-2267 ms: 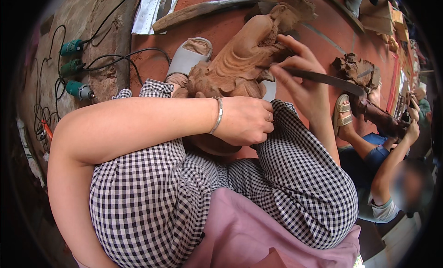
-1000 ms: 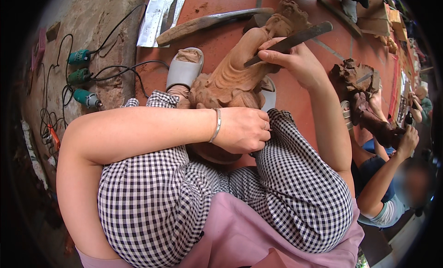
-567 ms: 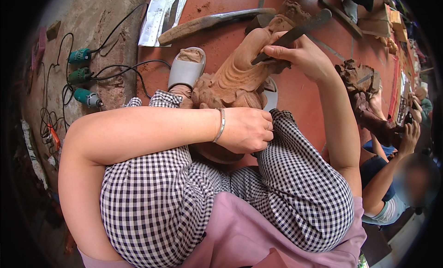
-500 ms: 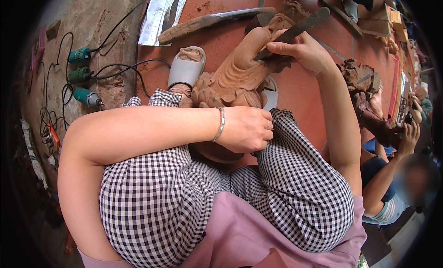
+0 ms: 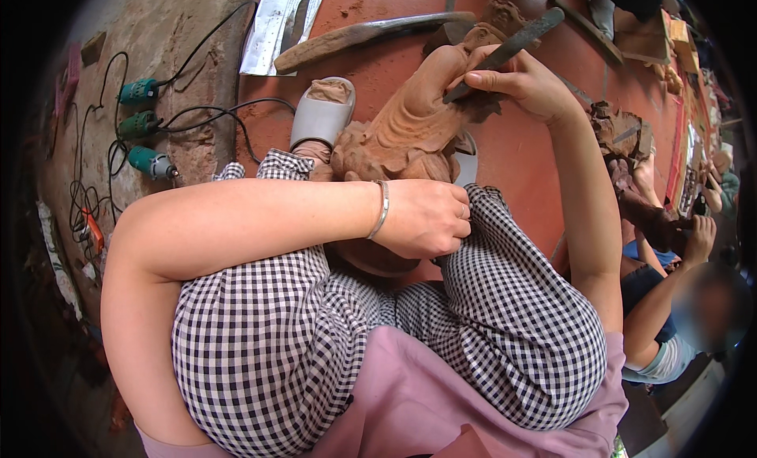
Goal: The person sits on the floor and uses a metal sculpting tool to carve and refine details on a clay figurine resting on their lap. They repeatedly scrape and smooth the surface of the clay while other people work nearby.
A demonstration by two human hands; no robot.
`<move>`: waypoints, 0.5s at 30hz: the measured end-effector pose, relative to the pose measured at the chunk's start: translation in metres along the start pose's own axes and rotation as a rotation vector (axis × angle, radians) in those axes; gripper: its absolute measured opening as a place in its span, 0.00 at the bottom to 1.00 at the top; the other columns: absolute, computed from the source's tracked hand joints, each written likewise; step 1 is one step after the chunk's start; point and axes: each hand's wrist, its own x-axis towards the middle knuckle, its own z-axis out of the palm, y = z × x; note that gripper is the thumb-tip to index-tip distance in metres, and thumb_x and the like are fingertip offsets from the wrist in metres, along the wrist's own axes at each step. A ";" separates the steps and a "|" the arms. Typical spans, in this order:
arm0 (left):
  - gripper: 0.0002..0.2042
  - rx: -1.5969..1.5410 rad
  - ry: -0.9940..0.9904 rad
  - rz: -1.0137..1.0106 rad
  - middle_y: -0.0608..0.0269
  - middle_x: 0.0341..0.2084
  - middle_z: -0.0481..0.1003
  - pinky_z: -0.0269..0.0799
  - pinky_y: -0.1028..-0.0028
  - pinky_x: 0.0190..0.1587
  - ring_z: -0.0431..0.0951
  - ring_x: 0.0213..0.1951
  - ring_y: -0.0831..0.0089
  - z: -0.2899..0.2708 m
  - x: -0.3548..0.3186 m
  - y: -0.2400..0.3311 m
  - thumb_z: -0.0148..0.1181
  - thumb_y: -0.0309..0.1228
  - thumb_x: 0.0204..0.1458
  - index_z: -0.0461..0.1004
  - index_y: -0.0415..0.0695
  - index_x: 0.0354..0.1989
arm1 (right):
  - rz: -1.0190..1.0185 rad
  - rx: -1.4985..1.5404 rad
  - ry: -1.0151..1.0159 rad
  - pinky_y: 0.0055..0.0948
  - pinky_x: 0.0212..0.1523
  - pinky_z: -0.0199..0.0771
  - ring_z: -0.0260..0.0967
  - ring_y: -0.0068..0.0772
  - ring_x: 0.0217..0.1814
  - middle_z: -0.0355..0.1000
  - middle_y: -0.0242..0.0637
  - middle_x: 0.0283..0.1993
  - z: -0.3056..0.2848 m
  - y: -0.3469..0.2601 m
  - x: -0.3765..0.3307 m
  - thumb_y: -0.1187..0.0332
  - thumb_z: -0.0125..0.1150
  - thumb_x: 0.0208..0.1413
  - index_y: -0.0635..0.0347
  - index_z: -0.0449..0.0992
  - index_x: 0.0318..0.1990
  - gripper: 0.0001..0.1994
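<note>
A carved reddish-brown wooden statue point(image 5: 414, 123) with flowing folds and a rough, ornate base leans between my legs, its upper end pointing away. My right hand point(image 5: 524, 87) is closed around a flat dark metal blade with a rounded end point(image 5: 524, 39). The blade's lower end meets the statue's side. Across my lap reaches my left forearm, and my left hand point(image 5: 426, 217) lies curled beside my right knee, just below the statue's base. Its fingertips are turned away, so whatever they grip is hidden.
Green power tools point(image 5: 150, 163) with black cords lie to the left. A knife point(image 5: 296, 23) on white paper point(image 5: 272, 44) and a long wooden-handled tool point(image 5: 355, 42) lie beyond my grey slipper point(image 5: 323, 115). At right, another person's hand point(image 5: 700, 239) holds a dark carving point(image 5: 650, 217).
The blade and my right hand have shifted very slightly along the statue. My left hand keeps its place, and the whole view has drifted a little.
</note>
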 end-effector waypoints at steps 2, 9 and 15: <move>0.07 0.017 0.001 -0.009 0.66 0.24 0.76 0.70 0.69 0.47 0.77 0.35 0.66 0.001 0.002 0.000 0.63 0.35 0.36 0.77 0.45 0.19 | -0.055 -0.004 0.044 0.18 0.28 0.63 0.66 0.13 0.30 0.73 0.23 0.28 0.000 0.007 0.001 0.60 0.68 0.58 0.58 0.78 0.37 0.11; 0.07 -0.008 0.023 0.001 0.65 0.23 0.71 0.72 0.68 0.48 0.76 0.35 0.65 0.002 -0.001 0.001 0.58 0.35 0.40 0.72 0.45 0.19 | -0.080 -0.047 -0.014 0.18 0.27 0.61 0.63 0.12 0.29 0.73 0.22 0.28 0.010 -0.006 0.001 0.60 0.65 0.60 0.57 0.77 0.38 0.11; 0.07 -0.014 0.018 -0.005 0.64 0.23 0.72 0.72 0.68 0.48 0.76 0.35 0.65 0.001 0.000 0.000 0.58 0.34 0.40 0.72 0.45 0.19 | -0.102 -0.051 -0.028 0.18 0.28 0.62 0.64 0.11 0.30 0.75 0.22 0.30 0.004 0.000 -0.001 0.60 0.65 0.61 0.58 0.77 0.38 0.11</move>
